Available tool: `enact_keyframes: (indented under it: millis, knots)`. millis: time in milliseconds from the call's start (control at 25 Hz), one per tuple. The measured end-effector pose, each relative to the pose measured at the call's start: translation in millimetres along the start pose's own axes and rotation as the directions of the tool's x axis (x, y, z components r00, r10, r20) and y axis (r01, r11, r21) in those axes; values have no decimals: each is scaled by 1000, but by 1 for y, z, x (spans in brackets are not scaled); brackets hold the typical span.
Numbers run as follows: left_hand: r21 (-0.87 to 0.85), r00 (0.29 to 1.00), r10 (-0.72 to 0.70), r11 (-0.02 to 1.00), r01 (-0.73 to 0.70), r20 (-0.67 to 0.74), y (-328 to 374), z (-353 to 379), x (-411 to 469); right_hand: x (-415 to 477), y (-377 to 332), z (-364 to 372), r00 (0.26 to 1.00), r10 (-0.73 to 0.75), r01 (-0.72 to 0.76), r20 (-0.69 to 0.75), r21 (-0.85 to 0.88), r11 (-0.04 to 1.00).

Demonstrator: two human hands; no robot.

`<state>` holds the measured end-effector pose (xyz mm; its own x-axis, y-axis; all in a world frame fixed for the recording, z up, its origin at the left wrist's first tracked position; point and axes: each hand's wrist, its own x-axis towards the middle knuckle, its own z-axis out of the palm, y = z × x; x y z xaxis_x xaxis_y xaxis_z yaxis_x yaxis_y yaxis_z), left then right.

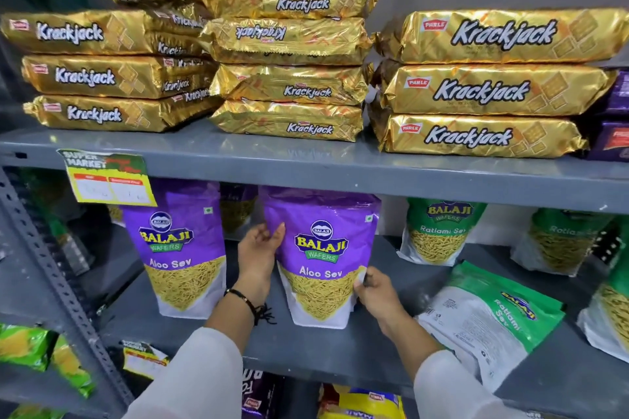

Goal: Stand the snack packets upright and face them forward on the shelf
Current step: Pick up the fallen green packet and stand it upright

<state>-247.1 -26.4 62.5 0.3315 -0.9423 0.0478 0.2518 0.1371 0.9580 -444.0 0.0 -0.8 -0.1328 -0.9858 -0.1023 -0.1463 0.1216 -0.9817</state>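
Note:
A purple Aloo Sev packet (321,255) stands upright on the grey middle shelf (340,350), its front facing me. My left hand (259,255) rests against its left edge with fingers spread. My right hand (377,296) pinches its lower right edge. A second purple Aloo Sev packet (178,248) stands upright to the left, also facing forward. A green Ratlami Sev packet (486,320) lies flat and skewed to the right. Behind it, another green Ratlami Sev packet (439,231) stands upright.
Gold Krackjack packs (289,54) are stacked on the upper shelf (306,163). A yellow price tag (109,180) hangs from that shelf's edge. More green packets (561,241) stand at the right. A perforated upright post (51,282) borders the left.

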Motion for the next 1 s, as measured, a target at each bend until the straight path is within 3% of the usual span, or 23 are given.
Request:
enact_keyframes:
  millis: [80,160,200,280,360,480,560,640,680,800,920,1000]
  knots:
    - [204,960,238,957,-207,-144,-2,-3,-13,-7,-16,-11,993,-88,89,-79,9,996]
    - [453,865,481,809,-374,-145,-8,7,-41,-13,-31,-37,975,-117,129,-188,54,990]
    - [454,858,509,780,-431,-59,-6,19,-62,-17,-38,-53,968,-113,124,-222,37,992]
    - [339,865,439,797,-500,244,-11,56,-99,-24,-43,-95,949,-120,127,-291,5,992]
    - [306,790,307,800,-517,530,-35,96,-116,-32,-33,-144,913,-98,123,-395,40,992]
    - [446,798,-32,842,-303,602,-74,151,-110,-45,8,-213,870,117,-92,-479,75,993]
    - [647,795,-260,734,-206,548,-93,174,-96,-55,42,-242,823,274,-268,-497,86,960]
    - [820,765,-453,547,-167,458,-105,184,-85,-59,70,-259,791,384,-337,-477,184,923]
    - [847,749,-510,515,-130,424,-107,186,-84,-59,79,-260,791,438,-359,-428,255,898]
    - [780,691,-620,612,129,372,-115,193,-82,-54,92,-262,837,494,-350,-238,461,816]
    - [629,602,-690,686,365,402,-115,193,-99,-47,91,-263,854,498,-365,-150,508,780]
    - [583,625,-667,716,385,405,-121,194,-106,-49,88,-267,864,478,-337,-158,524,782]
